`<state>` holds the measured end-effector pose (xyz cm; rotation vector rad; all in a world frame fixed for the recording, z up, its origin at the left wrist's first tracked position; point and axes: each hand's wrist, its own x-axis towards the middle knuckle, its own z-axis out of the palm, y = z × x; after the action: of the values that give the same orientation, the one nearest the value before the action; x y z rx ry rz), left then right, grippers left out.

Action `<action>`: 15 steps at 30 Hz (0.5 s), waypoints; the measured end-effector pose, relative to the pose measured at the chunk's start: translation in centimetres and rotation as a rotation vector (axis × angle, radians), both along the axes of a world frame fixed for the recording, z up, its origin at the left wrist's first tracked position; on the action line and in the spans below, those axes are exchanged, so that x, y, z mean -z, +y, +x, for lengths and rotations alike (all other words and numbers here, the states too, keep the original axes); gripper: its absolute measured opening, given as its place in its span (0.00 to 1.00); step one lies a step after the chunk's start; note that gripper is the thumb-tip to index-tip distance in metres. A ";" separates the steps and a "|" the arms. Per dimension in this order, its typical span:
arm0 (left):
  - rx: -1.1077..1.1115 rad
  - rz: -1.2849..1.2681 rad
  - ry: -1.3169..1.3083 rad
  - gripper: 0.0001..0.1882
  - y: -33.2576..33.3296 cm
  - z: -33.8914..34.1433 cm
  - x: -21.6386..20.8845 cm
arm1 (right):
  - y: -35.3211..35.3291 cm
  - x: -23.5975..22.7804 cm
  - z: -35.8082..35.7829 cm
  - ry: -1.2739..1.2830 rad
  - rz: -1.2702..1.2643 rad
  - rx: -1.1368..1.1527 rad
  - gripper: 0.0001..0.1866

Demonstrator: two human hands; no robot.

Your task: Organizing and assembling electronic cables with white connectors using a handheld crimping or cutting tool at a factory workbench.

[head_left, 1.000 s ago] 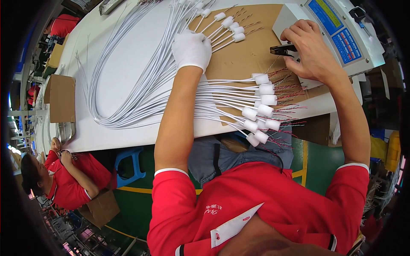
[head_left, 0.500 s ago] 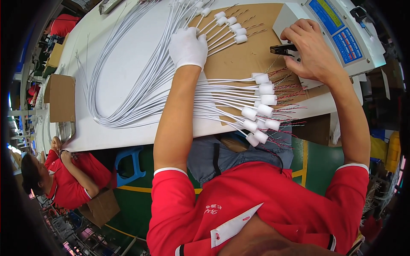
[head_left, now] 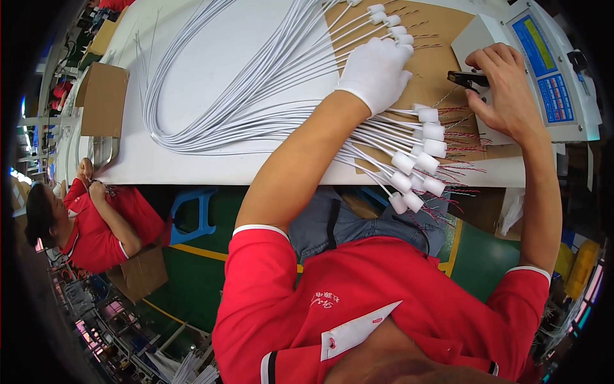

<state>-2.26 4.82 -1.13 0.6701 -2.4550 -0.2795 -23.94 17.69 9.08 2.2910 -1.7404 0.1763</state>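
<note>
My left hand (head_left: 376, 75), in a white glove, is over the cardboard just below the upper row of white cylindrical cable ends (head_left: 393, 31). Its thumb stands apart from the bent fingers, and no cable shows between them; the fingertips are partly hidden. My bare right hand (head_left: 506, 89) has its thumb and fingers around a black spring clip (head_left: 467, 79) in front of a white tester. Thin twisted wire hangs near the clip's jaws. Below my hands lies a second bunch of white cables with cylindrical ends (head_left: 433, 132), whose twisted red and dark wires (head_left: 464, 136) fan out rightward.
The white tester (head_left: 563, 70) with a blue panel stands at the right. Long white cables (head_left: 151, 105) loop across the white table (head_left: 211, 121). At the left are a cardboard box (head_left: 105, 99), a seated co-worker in red (head_left: 115, 221) and a blue stool (head_left: 192, 214).
My left hand has moved right, off the upper cables and toward the tester. My right hand stays at the black clip. The whole view has shifted somewhat.
</note>
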 end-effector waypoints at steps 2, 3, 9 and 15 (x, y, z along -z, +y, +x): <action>-0.110 0.014 -0.056 0.10 -0.3 -0.1 0.5 | 0.0 0.1 0.0 0.003 0.002 0.003 0.21; -0.109 0.014 -0.054 0.10 -0.5 -0.1 0.7 | 0.0 0.0 0.1 -0.002 0.010 0.010 0.21; -0.282 -0.038 -0.212 0.08 -1.2 -0.6 0.5 | 0.2 0.0 -0.5 0.004 -0.053 -0.010 0.20; -0.089 0.039 0.363 0.20 0.5 -0.2 -0.5 | 0.3 0.3 -0.3 -0.075 -0.096 0.051 0.21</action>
<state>-2.50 5.36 -0.67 0.6772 -2.0744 -0.3795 -24.22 17.99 8.79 2.1965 -1.7836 0.3328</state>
